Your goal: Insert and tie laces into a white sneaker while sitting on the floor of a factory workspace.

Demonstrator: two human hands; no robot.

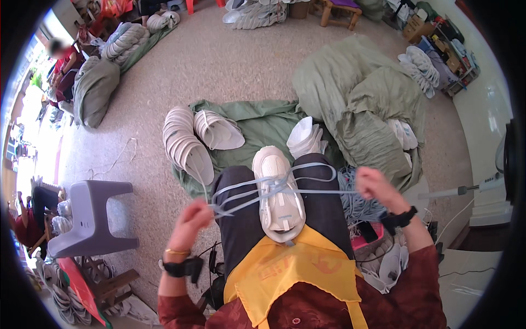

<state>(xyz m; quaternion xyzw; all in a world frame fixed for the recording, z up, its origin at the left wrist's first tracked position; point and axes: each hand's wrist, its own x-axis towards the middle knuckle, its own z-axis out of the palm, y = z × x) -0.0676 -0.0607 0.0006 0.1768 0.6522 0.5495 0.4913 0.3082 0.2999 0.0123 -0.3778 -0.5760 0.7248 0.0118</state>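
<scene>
A cream-white sneaker (pixel 280 222) lies across my lap, its toe pointing away from me. Pale blue shoelaces (pixel 323 191) cross over its upper in loose loops and a loose-looking tangle. My left hand (pixel 193 218), at the left of my knees, is closed on the lace ends and loops. Out to the right, my right hand (pixel 377 186) is a closed fist with one lace stretched to it from the shoe. Below the shoe a yellow apron (pixel 296 263) covers my lap. Dark trousers show on both sides of the sneaker.
Stacked white shoe uppers (pixel 183 137) stand on a green cloth (pixel 263 123), beside a large green sack (pixel 367 98). A heap of blue laces (pixel 359 205) and a pink basket (pixel 360 242) sit at my right. A grey plastic chair (pixel 87 219) is left; another person (pixel 66 66) sits far left.
</scene>
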